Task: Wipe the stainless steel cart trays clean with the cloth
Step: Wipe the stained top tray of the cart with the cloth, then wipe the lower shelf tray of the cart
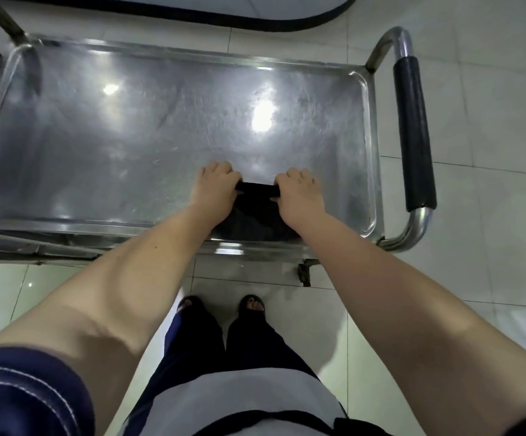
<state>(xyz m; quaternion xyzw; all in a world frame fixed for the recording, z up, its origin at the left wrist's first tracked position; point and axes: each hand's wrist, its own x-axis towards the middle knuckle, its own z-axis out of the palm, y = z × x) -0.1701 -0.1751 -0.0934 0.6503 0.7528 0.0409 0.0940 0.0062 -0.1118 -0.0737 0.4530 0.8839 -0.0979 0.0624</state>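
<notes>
The stainless steel cart's top tray [129,136] fills the upper half of the view, its surface streaked and reflecting two ceiling lights. A dark cloth [255,212] lies on the tray near its front rim, right of centre. My left hand [216,187] grips the cloth's far left edge with curled fingers. Beside it, my right hand [299,191] grips the far right edge the same way. Between the two hands the cloth's top edge is bunched into a taut band.
The cart's push handle [414,133], wrapped in black foam, curves along the right side. A caster [304,273] shows under the front rim. A white surface with a dark edge [192,11] lies beyond the cart. My feet [220,305] stand on pale floor tiles.
</notes>
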